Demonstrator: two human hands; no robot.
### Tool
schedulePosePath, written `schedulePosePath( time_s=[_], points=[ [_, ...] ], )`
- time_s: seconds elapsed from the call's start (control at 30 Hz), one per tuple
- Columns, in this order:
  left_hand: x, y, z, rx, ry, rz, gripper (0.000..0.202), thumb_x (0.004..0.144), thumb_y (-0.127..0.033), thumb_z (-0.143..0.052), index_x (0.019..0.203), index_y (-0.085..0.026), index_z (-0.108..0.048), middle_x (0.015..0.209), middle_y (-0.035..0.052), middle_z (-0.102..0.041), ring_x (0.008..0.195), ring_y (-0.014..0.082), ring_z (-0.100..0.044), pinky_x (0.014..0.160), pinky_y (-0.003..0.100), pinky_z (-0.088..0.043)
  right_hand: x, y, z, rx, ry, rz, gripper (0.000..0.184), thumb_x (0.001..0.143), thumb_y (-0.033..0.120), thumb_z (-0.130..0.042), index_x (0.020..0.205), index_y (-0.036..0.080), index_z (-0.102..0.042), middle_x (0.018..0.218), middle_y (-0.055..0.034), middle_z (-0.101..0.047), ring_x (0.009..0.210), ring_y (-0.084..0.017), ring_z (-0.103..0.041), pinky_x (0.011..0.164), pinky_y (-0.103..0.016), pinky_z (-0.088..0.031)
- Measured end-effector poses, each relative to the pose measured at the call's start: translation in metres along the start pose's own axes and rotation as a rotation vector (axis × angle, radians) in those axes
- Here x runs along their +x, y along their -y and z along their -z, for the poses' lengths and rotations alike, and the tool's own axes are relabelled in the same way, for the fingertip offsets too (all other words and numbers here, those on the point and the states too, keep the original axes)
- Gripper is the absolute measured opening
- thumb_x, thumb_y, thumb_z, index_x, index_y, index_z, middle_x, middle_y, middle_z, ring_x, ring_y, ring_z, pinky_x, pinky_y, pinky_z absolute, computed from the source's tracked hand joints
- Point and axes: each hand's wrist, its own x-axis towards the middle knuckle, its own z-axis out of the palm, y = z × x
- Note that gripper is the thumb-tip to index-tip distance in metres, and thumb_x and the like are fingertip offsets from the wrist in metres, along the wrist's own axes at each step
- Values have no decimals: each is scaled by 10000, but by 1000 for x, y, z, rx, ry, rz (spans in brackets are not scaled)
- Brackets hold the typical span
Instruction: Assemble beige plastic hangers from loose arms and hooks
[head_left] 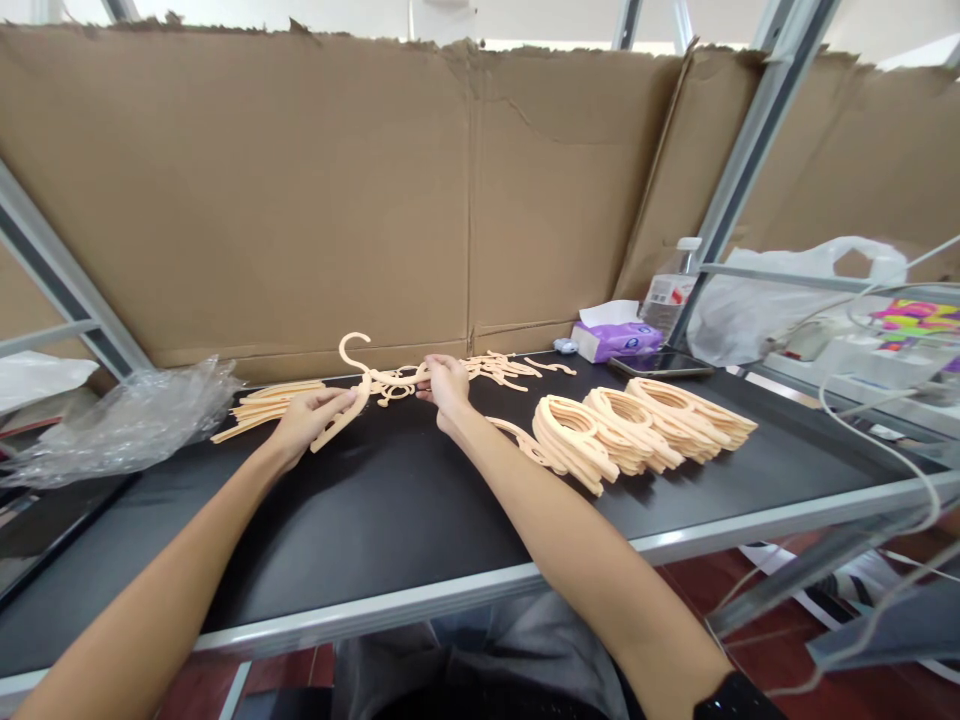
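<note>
A cream plastic clothes hanger [364,388] is held above the black tabletop, its hook pointing up. My left hand [306,420] is closed on its left arm, which slants down toward me. My right hand [445,388] pinches the hanger's other arm, held out to the right. Behind it lie loose cream hooks and curved parts [501,370], partly hidden by my right hand. Straight cream strips [274,402] lie in a pile beyond my left hand. To the right of my right forearm, stacks of folded cream hangers [630,430] stand in a row.
A purple tissue pack [616,340], a dark phone [661,362] and a plastic bottle [672,290] are at the back right. Crumpled clear plastic [142,415] lies at left. Cardboard [337,200] walls the back. A white cable [885,445] hangs at the right.
</note>
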Motion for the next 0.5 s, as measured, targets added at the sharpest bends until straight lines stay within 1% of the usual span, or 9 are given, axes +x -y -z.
schedulePosePath(
  time_s=[0.1,0.17,0.27,0.33,0.37,0.43,0.5],
  points=[
    [-3,-3,0,29,45,-18,485,547,-490,-862,902,-177,-759,805,55,-731,725,196,-634,649,273,-459,0,0,0,-27,5,-10,69,851,181,-566,849,174,-634,607,44,-564,481,-73,-535,464,-165,-492],
    [-4,-5,-1,22,85,-34,503,507,-415,-890,921,-175,-736,774,36,-714,725,195,-642,704,294,-474,-1,1,0,-38,1,-12,71,848,180,-564,840,174,-634,600,43,-563,480,-76,-538,462,-171,-497],
    [-3,-7,-2,-15,129,-49,526,442,-304,-908,898,-185,-675,715,2,-678,674,178,-630,719,310,-483,-2,2,1,-61,-11,-9,83,848,182,-551,859,181,-633,611,38,-567,485,-87,-544,437,-176,-487],
    [-2,-6,-1,-23,110,-67,506,401,-251,-902,826,-192,-635,706,-3,-665,661,175,-618,707,311,-481,-3,3,2,-103,-30,0,84,843,194,-554,873,193,-632,627,36,-570,487,-93,-539,416,-178,-472],
    [-1,-6,-1,-4,99,-77,472,400,-241,-890,786,-194,-623,698,-6,-657,652,173,-608,691,307,-475,-3,4,2,-131,-44,7,75,839,207,-561,866,198,-630,636,35,-570,490,-95,-533,408,-178,-464],
    [-1,-6,0,83,97,-94,367,443,-249,-849,722,-195,-618,671,-13,-638,632,167,-584,655,293,-449,-3,4,3,-193,-69,22,64,835,250,-577,827,205,-622,662,27,-574,509,-99,-525,404,-179,-454],
    [-2,-6,1,215,104,-116,265,497,-264,-793,686,-199,-619,635,-24,-615,610,164,-555,615,279,-412,-1,4,5,-267,-82,37,124,844,309,-579,777,210,-608,693,13,-585,550,-112,-534,422,-191,-461]
  ],
)
